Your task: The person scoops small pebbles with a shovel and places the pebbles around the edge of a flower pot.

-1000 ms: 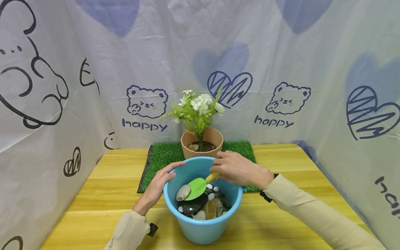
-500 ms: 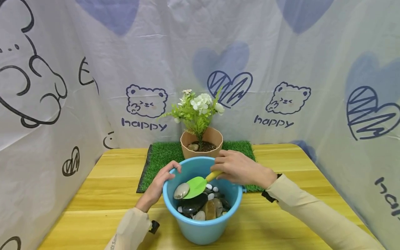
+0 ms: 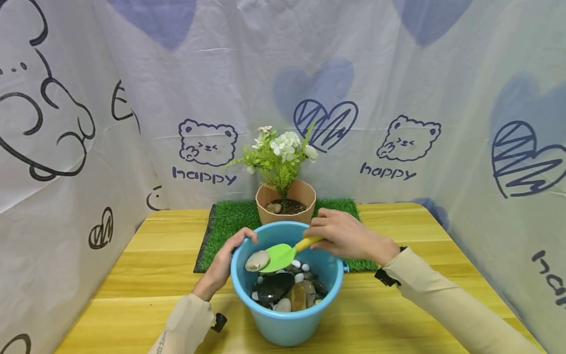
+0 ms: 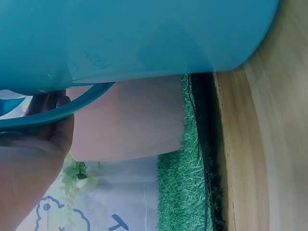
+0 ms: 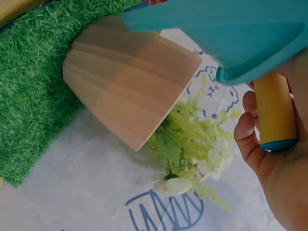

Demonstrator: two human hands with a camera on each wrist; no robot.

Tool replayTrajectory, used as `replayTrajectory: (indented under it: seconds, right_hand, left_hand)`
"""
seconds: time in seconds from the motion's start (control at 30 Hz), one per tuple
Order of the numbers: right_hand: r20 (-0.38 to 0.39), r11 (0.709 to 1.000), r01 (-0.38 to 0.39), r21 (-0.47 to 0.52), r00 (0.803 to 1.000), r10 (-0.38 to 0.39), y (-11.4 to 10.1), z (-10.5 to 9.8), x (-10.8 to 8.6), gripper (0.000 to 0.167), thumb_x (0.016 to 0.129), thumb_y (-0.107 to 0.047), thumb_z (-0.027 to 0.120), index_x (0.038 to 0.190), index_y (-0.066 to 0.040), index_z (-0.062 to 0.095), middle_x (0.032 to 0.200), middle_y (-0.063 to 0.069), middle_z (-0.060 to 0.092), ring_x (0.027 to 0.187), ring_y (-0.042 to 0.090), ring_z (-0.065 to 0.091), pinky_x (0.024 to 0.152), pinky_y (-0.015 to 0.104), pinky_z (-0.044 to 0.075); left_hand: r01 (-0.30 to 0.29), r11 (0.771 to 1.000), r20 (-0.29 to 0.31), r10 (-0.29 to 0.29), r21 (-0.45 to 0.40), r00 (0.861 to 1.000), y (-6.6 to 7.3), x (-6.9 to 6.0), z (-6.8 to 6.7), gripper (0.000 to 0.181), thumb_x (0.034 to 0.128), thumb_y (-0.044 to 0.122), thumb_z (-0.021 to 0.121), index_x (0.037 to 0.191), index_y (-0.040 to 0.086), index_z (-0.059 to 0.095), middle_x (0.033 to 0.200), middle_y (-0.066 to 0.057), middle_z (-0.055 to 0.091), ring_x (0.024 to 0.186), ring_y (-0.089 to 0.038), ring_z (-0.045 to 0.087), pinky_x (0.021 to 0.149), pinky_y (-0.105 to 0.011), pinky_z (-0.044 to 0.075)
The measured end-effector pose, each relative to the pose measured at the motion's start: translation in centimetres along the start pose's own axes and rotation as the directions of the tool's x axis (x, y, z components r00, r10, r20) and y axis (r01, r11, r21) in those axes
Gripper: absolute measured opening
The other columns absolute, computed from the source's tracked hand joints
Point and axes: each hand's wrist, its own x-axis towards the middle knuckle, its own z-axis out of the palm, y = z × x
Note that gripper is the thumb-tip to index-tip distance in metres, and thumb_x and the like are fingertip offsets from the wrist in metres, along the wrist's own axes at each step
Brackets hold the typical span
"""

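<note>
A blue bucket (image 3: 286,322) stands in front, with dark, brown and white stones (image 3: 276,287) in it. My left hand (image 3: 223,260) grips its left side, fingers curled over the rim; in the left wrist view that hand (image 4: 36,149) is at a curved blue strip of the bucket. With my right hand (image 3: 345,236) I hold the yellow handle (image 3: 307,243) of a small garden trowel. Its green blade (image 3: 279,257) is inside the bucket above the stones. A pale oval stone (image 3: 258,260) lies at the blade's tip, near the bucket's left inner wall.
Behind the bucket, a tan flowerpot (image 3: 285,214) with a white-flowered plant (image 3: 283,152), dark soil and a small stone stands on a green turf mat (image 3: 234,226). The wooden table (image 3: 168,246) is enclosed by a printed white curtain (image 3: 247,73).
The trowel has risen slightly with the pale stone at its tip, and my right hand has shifted a little right. My left fingers have bent further over the bucket's rim.
</note>
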Motion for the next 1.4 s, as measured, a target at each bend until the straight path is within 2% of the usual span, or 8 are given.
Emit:
replayTrajectory:
  seconds: [0.13, 0.3, 0.4, 0.6, 0.87, 1.23, 1.4]
  right_hand:
    - [-0.016, 1.0, -0.006, -0.013, 1.0, 0.006, 0.2, -0.2, -0.5, 0.026, 0.085, -0.029, 0.075, 0.11, -0.021, 0.074, 0.098, -0.011, 0.069, 0.078, 0.009, 0.043, 0.067, 0.023, 0.04]
    - [-0.023, 1.0, 0.002, -0.007, 1.0, -0.002, 0.2, -0.3, -0.9, 0.026, 0.086, -0.03, 0.074, 0.111, -0.021, 0.074, 0.099, -0.011, 0.07, 0.081, 0.009, 0.048, 0.068, 0.024, 0.043]
    - [-0.039, 1.0, 0.0, -0.008, 0.999, -0.001, 0.2, -0.4, -1.0, 0.026, 0.086, -0.03, 0.074, 0.11, -0.02, 0.074, 0.1, -0.01, 0.07, 0.081, 0.009, 0.049, 0.068, 0.024, 0.044]
    - [-0.063, 1.0, -0.021, 0.002, 0.998, 0.021, 0.4, -0.6, -1.5, 0.027, 0.085, -0.029, 0.075, 0.11, -0.019, 0.074, 0.099, -0.009, 0.07, 0.08, 0.009, 0.049, 0.067, 0.023, 0.043]
    - [-0.082, 0.998, -0.055, 0.007, 0.995, 0.055, 0.8, -0.9, -2.2, 0.027, 0.083, -0.028, 0.077, 0.109, -0.019, 0.074, 0.096, -0.009, 0.069, 0.082, 0.009, 0.05, 0.069, 0.024, 0.045]
    - [-0.105, 0.996, -0.086, 0.0, 0.991, 0.085, 1.3, -1.1, -2.8, 0.029, 0.082, -0.027, 0.078, 0.108, -0.017, 0.075, 0.096, -0.007, 0.069, 0.083, 0.009, 0.052, 0.069, 0.025, 0.046]
    - [-0.103, 0.996, -0.09, -0.002, 0.991, 0.089, 1.3, -1.1, -2.8, 0.028, 0.082, -0.028, 0.078, 0.109, -0.018, 0.075, 0.096, -0.008, 0.069, 0.083, 0.009, 0.052, 0.068, 0.024, 0.046]
  left_hand:
    - [0.04, 0.999, -0.013, -0.04, 0.035, 0.999, 0.1, -0.2, -0.1, 0.041, 0.1034, 0.034, 0.031, 0.119, 0.006, 0.055, 0.129, -0.016, 0.05, 0.114, -0.031, 0.052, 0.094, -0.042, 0.044]
    - [0.053, 0.997, 0.018, -0.054, 0.047, 0.998, 0.1, -0.3, -0.3, 0.042, 0.1034, 0.035, 0.033, 0.128, 0.01, 0.055, 0.14, -0.017, 0.046, 0.119, -0.036, 0.053, 0.092, -0.044, 0.049]
    - [0.05, 0.997, 0.026, -0.052, 0.053, 0.998, 0.1, -0.4, -0.4, 0.043, 0.1036, 0.034, 0.033, 0.135, 0.012, 0.053, 0.144, -0.016, 0.045, 0.122, -0.036, 0.053, 0.094, -0.043, 0.049]
    - [0.081, 0.996, 0.01, -0.082, 0.044, 0.997, 0.4, -0.4, -0.2, 0.049, 0.1025, 0.032, 0.032, 0.15, 0.021, 0.039, 0.148, -0.012, 0.045, 0.129, -0.037, 0.05, 0.096, -0.041, 0.048]
    - [0.064, 0.997, 0.005, -0.064, 0.035, 0.998, 0.4, -0.5, -0.2, 0.049, 0.1029, 0.031, 0.03, 0.151, 0.025, 0.038, 0.15, -0.012, 0.045, 0.132, -0.037, 0.048, 0.096, -0.041, 0.049]
    - [0.043, 0.999, 0.013, -0.043, 0.021, 0.999, 0.3, -0.4, -0.1, 0.048, 0.1037, 0.033, 0.03, 0.15, 0.024, 0.038, 0.148, -0.013, 0.046, 0.129, -0.037, 0.051, 0.095, -0.046, 0.052]
    - [0.047, 0.999, 0.01, -0.047, 0.022, 0.999, 0.3, -0.5, -0.1, 0.051, 0.1036, 0.033, 0.03, 0.152, 0.017, 0.036, 0.149, -0.014, 0.045, 0.129, -0.038, 0.051, 0.095, -0.045, 0.052]
